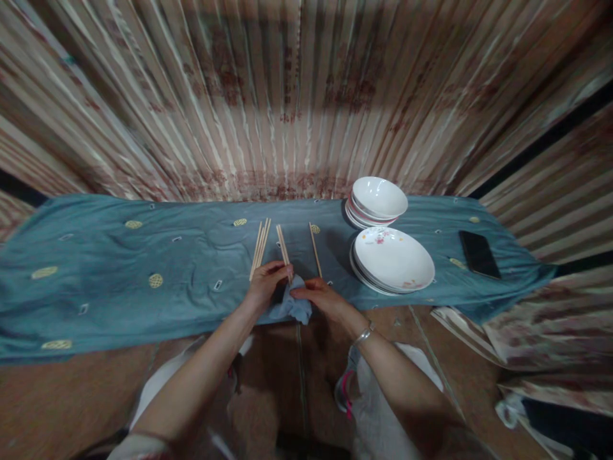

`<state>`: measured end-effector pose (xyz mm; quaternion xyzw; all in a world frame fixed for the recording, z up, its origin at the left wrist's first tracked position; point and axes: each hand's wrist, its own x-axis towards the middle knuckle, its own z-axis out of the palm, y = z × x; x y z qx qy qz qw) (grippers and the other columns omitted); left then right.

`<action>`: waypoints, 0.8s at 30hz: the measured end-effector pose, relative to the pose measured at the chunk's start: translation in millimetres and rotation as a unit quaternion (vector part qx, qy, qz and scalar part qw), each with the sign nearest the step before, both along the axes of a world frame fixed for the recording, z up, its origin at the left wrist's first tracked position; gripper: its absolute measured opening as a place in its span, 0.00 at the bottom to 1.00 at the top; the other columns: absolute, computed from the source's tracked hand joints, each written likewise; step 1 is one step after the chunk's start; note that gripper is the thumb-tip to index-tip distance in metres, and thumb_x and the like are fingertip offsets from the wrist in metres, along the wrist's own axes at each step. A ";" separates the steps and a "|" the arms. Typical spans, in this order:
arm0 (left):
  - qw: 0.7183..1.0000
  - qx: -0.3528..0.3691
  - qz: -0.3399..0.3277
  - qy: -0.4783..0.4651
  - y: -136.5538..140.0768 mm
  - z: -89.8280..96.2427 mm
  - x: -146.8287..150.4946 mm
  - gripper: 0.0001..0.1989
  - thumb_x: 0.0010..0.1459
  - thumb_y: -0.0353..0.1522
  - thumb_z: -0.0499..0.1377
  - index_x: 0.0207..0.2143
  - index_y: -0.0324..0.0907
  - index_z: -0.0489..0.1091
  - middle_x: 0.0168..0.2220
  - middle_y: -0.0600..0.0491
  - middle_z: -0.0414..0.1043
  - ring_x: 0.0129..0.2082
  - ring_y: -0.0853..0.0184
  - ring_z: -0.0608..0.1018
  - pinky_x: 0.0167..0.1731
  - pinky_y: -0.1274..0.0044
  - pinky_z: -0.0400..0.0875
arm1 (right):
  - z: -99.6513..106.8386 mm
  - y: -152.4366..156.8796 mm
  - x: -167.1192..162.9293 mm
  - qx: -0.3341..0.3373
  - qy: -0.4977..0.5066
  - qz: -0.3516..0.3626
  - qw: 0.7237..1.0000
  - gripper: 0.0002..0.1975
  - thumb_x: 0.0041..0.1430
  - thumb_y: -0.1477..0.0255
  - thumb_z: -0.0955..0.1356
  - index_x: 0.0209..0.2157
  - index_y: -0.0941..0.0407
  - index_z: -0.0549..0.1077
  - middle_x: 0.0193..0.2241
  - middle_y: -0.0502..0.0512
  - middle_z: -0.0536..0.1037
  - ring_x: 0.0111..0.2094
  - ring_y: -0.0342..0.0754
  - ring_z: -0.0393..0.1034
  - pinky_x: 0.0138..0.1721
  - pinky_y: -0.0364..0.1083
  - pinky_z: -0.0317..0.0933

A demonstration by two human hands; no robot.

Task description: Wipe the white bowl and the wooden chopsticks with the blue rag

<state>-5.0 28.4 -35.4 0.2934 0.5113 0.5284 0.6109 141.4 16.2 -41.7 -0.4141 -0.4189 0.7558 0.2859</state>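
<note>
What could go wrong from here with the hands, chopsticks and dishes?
1. The right hand could nudge the lone chopstick, whose near end lies right by it.
2. The held chopsticks might slip from the left hand if the blue cloth tugs at them; both hands work close to the table's front edge.
3. The plate stack sits near that same edge, so a sideways swing of the right arm might bump it.

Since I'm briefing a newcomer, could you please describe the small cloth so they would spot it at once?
Find the long blue-green table cover, then its near edge. There, between the left hand and right hand, is the small cloth. It is pale blue and crumpled, unlike the darker, patterned cover and straight chopsticks.
</note>
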 end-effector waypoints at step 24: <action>0.957 0.094 -0.082 0.261 73.8 -30.8 31.2 0.05 0.39 0.30 0.66 0.23 0.42 0.76 0.16 0.57 0.70 0.15 0.71 0.68 0.20 0.78 0.63 | -2.0 20.1 60.5 0.254 -0.240 -0.102 0.931 0.33 0.47 0.77 0.65 0.58 0.54 0.61 0.52 0.57 0.70 0.50 0.52 0.65 0.51 0.50 0.57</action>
